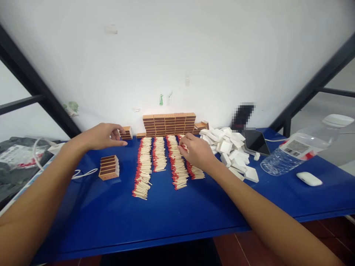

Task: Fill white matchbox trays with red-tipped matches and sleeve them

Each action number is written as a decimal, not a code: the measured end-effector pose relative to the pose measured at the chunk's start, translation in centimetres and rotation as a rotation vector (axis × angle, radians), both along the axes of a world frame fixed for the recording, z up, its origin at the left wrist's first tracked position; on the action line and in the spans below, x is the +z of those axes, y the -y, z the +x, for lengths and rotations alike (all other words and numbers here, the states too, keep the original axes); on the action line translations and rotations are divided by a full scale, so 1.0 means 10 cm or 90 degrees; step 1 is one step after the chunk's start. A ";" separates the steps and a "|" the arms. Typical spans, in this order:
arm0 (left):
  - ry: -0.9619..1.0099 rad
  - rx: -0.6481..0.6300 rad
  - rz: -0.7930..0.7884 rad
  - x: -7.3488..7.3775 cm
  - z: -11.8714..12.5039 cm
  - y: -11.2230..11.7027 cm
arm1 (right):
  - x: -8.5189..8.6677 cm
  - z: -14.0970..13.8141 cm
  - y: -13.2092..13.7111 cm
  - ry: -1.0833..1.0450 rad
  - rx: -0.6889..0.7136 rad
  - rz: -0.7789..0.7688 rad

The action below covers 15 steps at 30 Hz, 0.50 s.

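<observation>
- Where the rows of matches (144, 159) reach toward the near side of the blue counter (172, 221), I count four, red heads to the left; the leftmost comes nearest.
- Left of them I see a short stack of matchboxes (109, 168), apart from both hands.
- Farther in, I have the right hand (198, 149) over the rightmost row, fingers bent and bunched; I cannot tell whether they pinch any matches.
- To the far left, I have the left hand (104, 135) with thumb and fingers parted, beside another small matchbox stack (127, 132); contact is unclear.
- I judge the step in hand to be gathering matches on the right. The next move calls for a light pinch there, leaving the neighbouring row straight.
- Far right lies a heap of white box pieces (235, 147).
- Farthest, against the wall, I see a broad matchbox pile (169, 125) behind the rows.
</observation>
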<state>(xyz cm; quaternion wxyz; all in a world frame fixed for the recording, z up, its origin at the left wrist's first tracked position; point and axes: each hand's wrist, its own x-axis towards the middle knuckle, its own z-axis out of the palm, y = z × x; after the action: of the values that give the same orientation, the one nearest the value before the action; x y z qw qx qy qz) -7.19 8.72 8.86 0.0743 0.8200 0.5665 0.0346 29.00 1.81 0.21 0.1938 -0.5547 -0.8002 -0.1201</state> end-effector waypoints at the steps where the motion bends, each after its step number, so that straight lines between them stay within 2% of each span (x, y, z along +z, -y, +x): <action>1: -0.025 -0.032 0.033 -0.03 0.06 -0.11 | 0.00 0.00 0.00 0.002 -0.002 -0.002; 4: -0.168 -0.077 0.186 -0.17 0.24 -0.37 | 0.01 0.00 0.01 0.010 -0.008 -0.008; 7: -0.267 -0.152 0.304 -0.30 0.38 -0.49 | 0.02 0.00 0.01 0.015 -0.009 -0.011; 10: -0.314 -0.192 0.347 -0.38 0.48 -0.54 | 0.04 0.00 0.02 0.014 -0.007 -0.012; 15: -0.355 -0.218 0.351 -0.46 0.58 -0.62 | 0.05 0.00 0.02 0.009 -0.006 -0.013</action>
<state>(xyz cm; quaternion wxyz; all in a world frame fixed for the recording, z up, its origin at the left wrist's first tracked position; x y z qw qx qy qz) -1.35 14.92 4.31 -0.2988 0.8693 0.3904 -0.0509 29.04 1.62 0.73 0.1818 -0.5594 -0.8002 -0.1171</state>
